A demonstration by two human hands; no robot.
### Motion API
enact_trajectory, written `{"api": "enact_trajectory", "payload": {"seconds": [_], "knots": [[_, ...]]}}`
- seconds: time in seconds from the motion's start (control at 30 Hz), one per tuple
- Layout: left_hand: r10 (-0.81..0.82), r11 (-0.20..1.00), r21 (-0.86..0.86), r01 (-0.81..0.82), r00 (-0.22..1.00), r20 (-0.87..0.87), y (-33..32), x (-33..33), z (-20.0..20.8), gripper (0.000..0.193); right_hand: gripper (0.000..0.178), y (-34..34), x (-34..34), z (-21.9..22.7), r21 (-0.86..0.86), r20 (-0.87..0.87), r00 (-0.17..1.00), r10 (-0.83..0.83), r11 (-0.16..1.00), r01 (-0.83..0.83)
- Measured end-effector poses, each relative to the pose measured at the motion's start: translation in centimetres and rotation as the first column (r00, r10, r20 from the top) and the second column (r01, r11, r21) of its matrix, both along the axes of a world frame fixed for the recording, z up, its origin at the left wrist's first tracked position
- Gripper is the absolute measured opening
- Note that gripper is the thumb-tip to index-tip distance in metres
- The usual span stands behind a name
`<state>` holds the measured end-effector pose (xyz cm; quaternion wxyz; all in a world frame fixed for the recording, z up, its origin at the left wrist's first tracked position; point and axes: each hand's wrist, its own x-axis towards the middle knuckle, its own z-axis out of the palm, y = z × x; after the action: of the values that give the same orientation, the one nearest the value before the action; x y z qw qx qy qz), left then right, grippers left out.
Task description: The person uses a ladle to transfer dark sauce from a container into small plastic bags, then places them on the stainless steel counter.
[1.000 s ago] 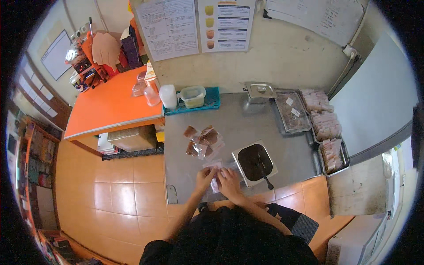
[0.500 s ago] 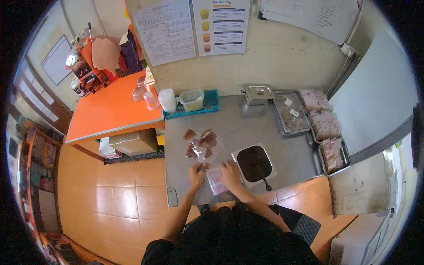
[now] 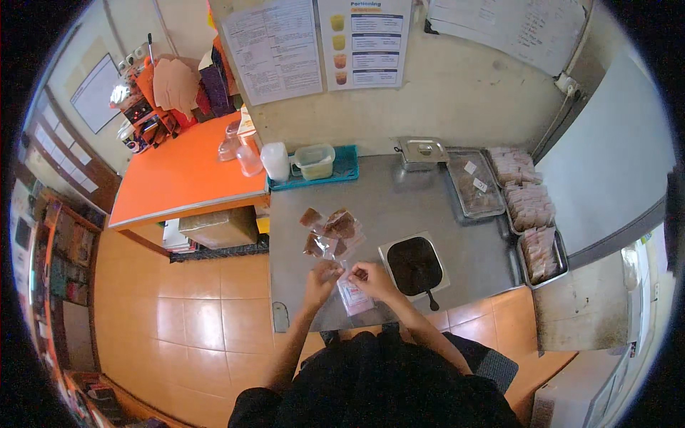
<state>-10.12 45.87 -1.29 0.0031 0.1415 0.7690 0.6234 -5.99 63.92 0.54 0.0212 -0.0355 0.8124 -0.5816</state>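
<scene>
Right now, both hands are at work over the near part of the steel table: the left hand and the right hand face each other, knuckles up, fingers curled inward, fingertips close together at the far end of a clear plastic bag with reddish print. And are they pinching that plastic? Too small to tell from up here, for either hand! The bag lies between the two hands, its near end pointing at the person; whether it rests on the steel or is raised cannot be made out. Just beyond the left hand, a cluster of clear packets filled with something brown, some overlapping. Over to the right, close by the right hand, sits the square steel container, dark contents inside, a black handle poking out over its near rim. Farther back along the right, a clear-covered tray, then steel pans packed with upright rows of filled sachets. And at the far left corner, a teal tray carries a white container and a clear tub.
</scene>
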Motion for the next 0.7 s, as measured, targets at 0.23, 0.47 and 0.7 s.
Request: {"api": "enact_trajectory", "payload": {"seconds": [0.23,0.47,0.7], "knots": [[-0.185,0.856,-0.516,-0.008,0.929,-0.322,1.8,1.7,3.7,0.026,0.019,1.2,1.0,0.4,0.049,-0.122,0.992,0.021,0.999,-0.016],[-0.425,0.892,-0.100,0.441,0.893,0.145,2.0,1.8,4.1,0.021,0.022,3.0,2.4,4.2,-0.047,0.225,0.972,0.063,0.997,-0.053],[-0.298,0.791,-0.547,0.274,0.953,0.047,1.9,2.0,4.5,0.021,0.014,1.9,3.5,5.5,0.387,-0.409,0.892,-0.191,0.849,0.359]]}}
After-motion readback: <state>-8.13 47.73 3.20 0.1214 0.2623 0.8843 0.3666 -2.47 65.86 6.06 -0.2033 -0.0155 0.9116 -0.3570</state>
